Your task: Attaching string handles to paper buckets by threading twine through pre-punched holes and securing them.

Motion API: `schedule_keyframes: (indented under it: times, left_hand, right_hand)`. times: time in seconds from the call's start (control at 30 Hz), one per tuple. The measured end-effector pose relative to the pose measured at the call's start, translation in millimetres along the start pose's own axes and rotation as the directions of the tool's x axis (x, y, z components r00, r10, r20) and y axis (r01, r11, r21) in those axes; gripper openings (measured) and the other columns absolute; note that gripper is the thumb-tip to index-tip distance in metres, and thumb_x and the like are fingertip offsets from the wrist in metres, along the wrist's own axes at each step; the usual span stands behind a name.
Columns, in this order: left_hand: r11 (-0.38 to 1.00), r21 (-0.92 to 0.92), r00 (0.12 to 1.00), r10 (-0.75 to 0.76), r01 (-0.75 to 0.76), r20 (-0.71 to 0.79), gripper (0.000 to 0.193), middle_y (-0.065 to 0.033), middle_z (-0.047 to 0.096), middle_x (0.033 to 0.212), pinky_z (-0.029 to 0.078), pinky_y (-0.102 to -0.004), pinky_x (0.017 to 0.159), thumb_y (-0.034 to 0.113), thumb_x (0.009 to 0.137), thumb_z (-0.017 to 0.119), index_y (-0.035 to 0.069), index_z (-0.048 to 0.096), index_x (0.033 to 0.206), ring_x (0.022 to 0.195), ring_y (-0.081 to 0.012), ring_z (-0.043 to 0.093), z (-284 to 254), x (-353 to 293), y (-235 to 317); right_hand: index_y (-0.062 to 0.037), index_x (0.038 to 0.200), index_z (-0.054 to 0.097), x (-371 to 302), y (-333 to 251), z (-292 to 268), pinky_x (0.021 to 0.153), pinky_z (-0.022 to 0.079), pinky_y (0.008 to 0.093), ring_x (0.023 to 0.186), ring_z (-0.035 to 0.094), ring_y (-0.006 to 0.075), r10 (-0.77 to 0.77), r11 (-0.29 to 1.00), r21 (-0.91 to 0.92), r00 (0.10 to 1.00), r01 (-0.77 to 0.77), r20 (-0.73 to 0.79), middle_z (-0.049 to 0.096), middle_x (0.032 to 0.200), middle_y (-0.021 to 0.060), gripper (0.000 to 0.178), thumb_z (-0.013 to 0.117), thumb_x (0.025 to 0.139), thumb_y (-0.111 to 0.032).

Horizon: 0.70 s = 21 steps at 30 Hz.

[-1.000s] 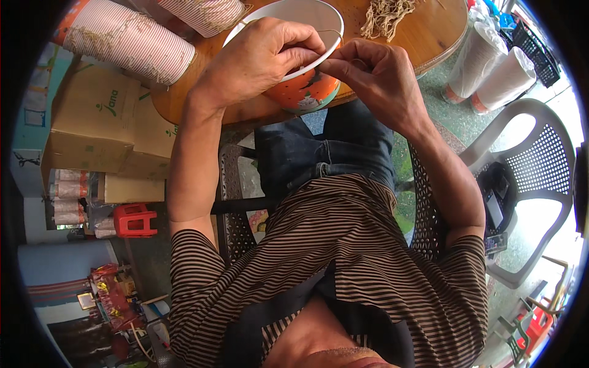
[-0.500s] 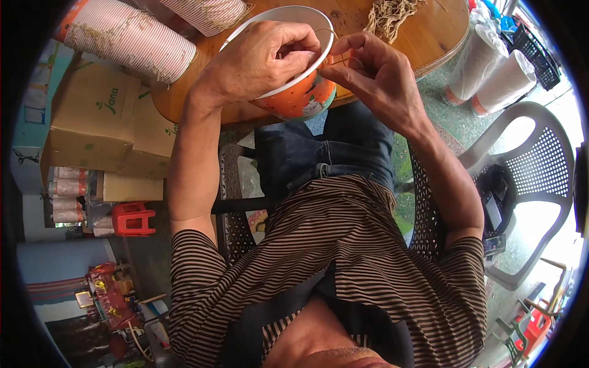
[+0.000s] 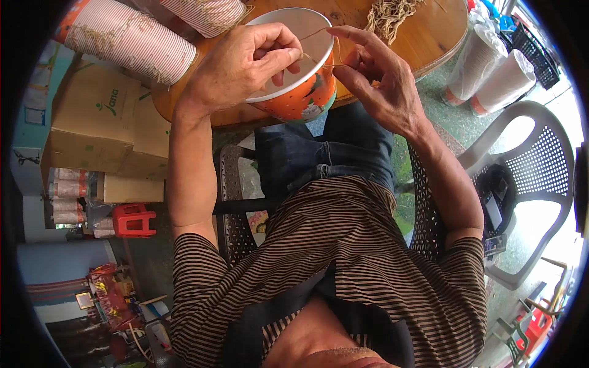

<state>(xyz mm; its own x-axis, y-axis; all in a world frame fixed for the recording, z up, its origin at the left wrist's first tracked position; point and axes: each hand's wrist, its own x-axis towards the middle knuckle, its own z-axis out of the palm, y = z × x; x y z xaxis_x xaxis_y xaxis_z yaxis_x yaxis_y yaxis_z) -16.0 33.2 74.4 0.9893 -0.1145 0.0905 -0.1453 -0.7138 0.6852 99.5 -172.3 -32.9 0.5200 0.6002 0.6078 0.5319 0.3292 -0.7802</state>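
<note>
Flanking the bucket [image 3: 294, 101]: both hands [image 3: 250, 66] [image 3: 388, 83] (fingers [image 3: 363, 38] bent)

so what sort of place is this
Likely a small, informal workshop, perhaps in a home or shop: stacked paper buckets with strings hanging off them, a bundle of loose string on a wooden table, and cardboard boxes close by.

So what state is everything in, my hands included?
Bucket: open at the top, tilted
Left hand: curled, apparently pinching
Right hand: index finger and thumb apart, grip unclear
String: running between both hands
Loose strings: bunched on the table
Stacked buckets: nested, strings on them
Grey chair: dark things on it
</note>
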Motion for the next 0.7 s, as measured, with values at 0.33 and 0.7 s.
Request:
schedule_keyframes:
  times: [0.33, 0.7]
  left_hand:
    - [0.992, -0.122, 0.998, 0.049, -0.043, 0.044, 0.029, -0.0039, 0.071, 0.103, 0.053, -0.0226, 0.082, 0.009, 0.103, 0.061, -0.003, 0.064, 0.129, 0.092, -0.0086, 0.066, 8.4, 1.0, 2.2]
    - [0.998, 0.044, 0.999, 0.041, -0.041, 0.006, 0.019, 0.0005, 0.070, 0.089, 0.051, -0.0211, 0.067, 0.012, 0.103, 0.063, -0.003, 0.072, 0.110, 0.077, -0.0035, 0.062, 14.1, 6.0, 1.4]
  right_hand:
    - [-0.0099, 0.139, 0.060, 3.6, 1.7, 2.2, 0.055, 0.043, 0.0273, 0.059, 0.049, 0.0079, -0.020, 0.996, -0.083, 1.000, 0.020, -0.006, 0.056, 0.071, 0.0019, 0.047, 0.070, 0.093, -0.012]
    - [-0.0096, 0.136, 0.062, 5.0, -4.2, 1.8, 0.055, 0.043, 0.0276, 0.058, 0.048, 0.0080, -0.023, 0.995, -0.100, 1.000, 0.022, -0.006, 0.055, 0.069, 0.0015, 0.045, 0.071, 0.092, -0.012]
